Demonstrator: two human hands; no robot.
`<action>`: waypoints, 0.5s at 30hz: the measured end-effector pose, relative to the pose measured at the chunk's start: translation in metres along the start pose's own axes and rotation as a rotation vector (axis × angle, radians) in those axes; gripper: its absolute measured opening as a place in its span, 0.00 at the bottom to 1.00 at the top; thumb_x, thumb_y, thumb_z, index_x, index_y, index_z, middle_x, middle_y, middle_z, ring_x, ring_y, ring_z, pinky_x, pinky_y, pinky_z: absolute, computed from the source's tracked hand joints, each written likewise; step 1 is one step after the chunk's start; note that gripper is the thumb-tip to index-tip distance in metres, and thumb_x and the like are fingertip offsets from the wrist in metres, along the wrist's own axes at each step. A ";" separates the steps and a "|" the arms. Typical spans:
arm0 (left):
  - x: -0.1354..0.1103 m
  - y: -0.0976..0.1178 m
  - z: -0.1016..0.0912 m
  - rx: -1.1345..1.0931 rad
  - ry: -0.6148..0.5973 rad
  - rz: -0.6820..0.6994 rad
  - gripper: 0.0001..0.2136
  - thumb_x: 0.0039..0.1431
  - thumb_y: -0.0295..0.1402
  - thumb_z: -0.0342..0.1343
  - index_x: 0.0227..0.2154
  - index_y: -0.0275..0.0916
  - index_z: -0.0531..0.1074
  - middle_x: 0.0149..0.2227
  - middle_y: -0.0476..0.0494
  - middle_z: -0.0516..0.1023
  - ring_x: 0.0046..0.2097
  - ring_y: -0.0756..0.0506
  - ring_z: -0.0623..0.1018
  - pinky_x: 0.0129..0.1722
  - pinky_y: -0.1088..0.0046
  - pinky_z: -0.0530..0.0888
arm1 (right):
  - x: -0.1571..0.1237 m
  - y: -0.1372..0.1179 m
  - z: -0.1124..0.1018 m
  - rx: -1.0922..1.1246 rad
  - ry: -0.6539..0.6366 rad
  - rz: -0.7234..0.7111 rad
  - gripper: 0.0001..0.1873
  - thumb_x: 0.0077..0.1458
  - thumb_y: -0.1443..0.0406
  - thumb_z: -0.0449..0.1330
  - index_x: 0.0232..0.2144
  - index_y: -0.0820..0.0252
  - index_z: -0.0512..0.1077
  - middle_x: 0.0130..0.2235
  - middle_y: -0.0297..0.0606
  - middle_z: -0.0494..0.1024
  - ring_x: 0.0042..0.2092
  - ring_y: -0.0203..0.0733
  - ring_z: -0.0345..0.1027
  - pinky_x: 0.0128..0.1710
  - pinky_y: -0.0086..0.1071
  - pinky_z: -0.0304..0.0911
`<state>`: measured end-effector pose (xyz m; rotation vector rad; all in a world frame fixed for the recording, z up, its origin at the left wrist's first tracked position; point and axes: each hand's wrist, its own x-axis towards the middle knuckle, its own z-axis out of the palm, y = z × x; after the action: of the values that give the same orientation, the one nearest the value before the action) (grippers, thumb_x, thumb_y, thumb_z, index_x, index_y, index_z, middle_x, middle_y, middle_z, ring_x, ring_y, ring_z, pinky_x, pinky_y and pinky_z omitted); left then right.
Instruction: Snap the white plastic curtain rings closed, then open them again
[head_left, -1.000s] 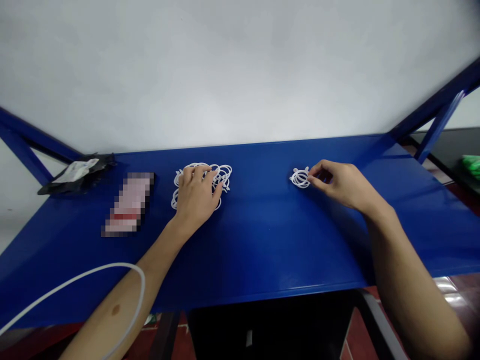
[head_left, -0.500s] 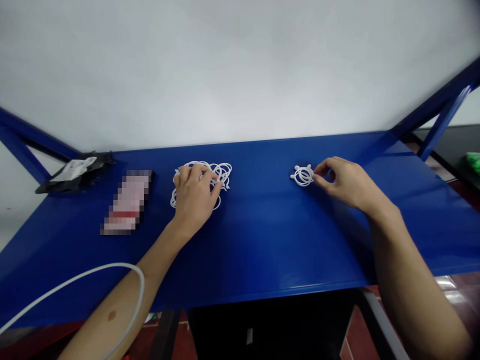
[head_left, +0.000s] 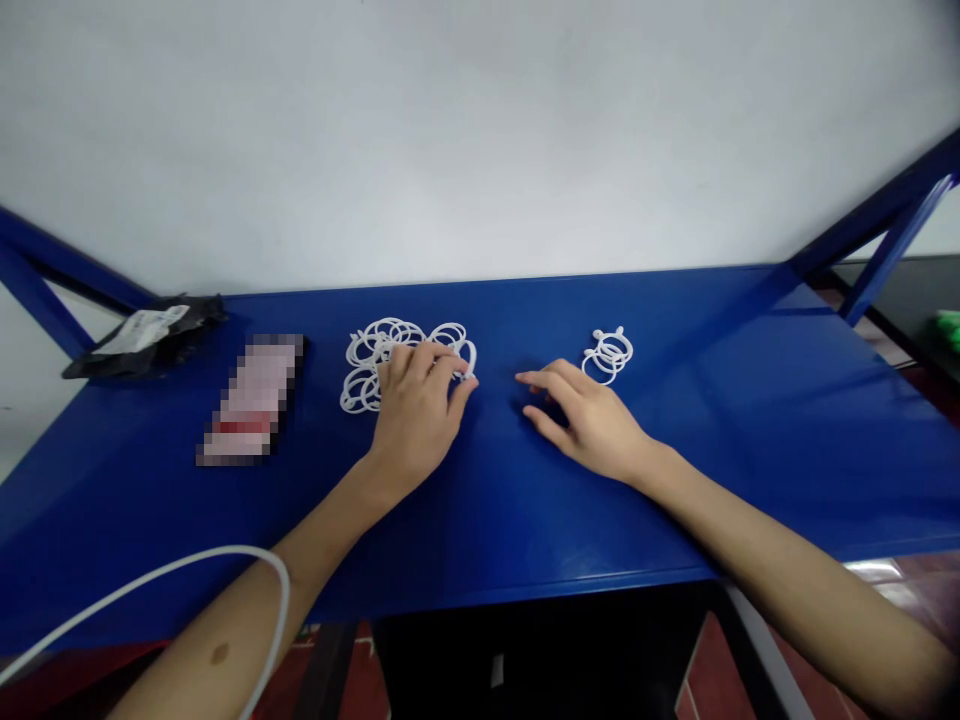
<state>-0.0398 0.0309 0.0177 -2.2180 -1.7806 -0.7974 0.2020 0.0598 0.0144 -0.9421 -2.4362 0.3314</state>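
A loose pile of white plastic rings [head_left: 375, 350] lies on the blue shelf [head_left: 525, 500]. My left hand [head_left: 416, 415] rests on the pile's right side and pinches one white ring [head_left: 469, 362] between thumb and fingers. My right hand [head_left: 581, 415] hovers low over the shelf between the pile and a small stack of white rings [head_left: 609, 354]. Its fingers are stretched toward the left hand and hold nothing.
A pixelated pink and red flat object [head_left: 251, 400] lies left of the pile. A black bag with a white label [head_left: 142, 335] sits at the far left edge. A white cable [head_left: 172, 570] loops over my left forearm. Blue frame struts rise at both ends.
My right hand let go of the small stack and moved left toward the middle. My left hand shifted right with a ring pinched at the pile's edge.
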 end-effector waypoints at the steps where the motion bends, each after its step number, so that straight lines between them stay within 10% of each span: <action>1: -0.002 0.004 0.001 -0.012 -0.006 0.031 0.04 0.66 0.33 0.58 0.39 0.38 0.75 0.44 0.41 0.77 0.46 0.38 0.70 0.45 0.58 0.67 | 0.000 -0.003 0.004 0.027 -0.027 -0.008 0.17 0.68 0.63 0.54 0.57 0.60 0.66 0.49 0.46 0.75 0.44 0.46 0.73 0.43 0.41 0.73; 15: -0.016 0.024 0.007 -0.271 -0.080 0.298 0.04 0.67 0.33 0.58 0.40 0.39 0.73 0.43 0.44 0.78 0.46 0.41 0.71 0.48 0.61 0.67 | 0.001 -0.002 0.005 0.388 -0.005 -0.039 0.11 0.67 0.65 0.58 0.50 0.58 0.72 0.44 0.39 0.79 0.40 0.36 0.75 0.43 0.32 0.72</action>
<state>-0.0175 0.0141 0.0084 -2.6393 -1.3895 -0.9389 0.1977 0.0590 0.0111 -0.7213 -2.2734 0.7602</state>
